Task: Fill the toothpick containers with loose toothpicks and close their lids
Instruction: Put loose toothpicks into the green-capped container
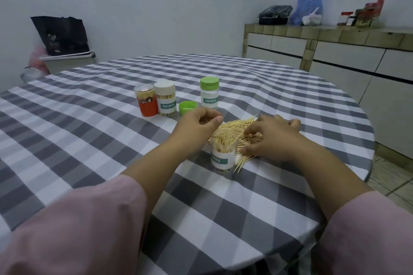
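An open clear toothpick container (223,158) with a white and teal label stands near me, toothpicks sticking out of its mouth. Behind and right of it lies a pile of loose toothpicks (240,128). My right hand (271,138) rests on that pile, fingers curled down into the sticks. My left hand (199,125) hovers just left of the container's mouth with fingers curled toward the thumb; whether it pinches toothpicks I cannot tell. A loose green lid (188,107) lies upside down on the cloth.
Further back stand a red container (146,103), a white-lidded container (165,101) and a green-lidded container (209,92), all closed. The round table carries a grey and white checked cloth (89,129). A counter (335,51) runs along the right wall.
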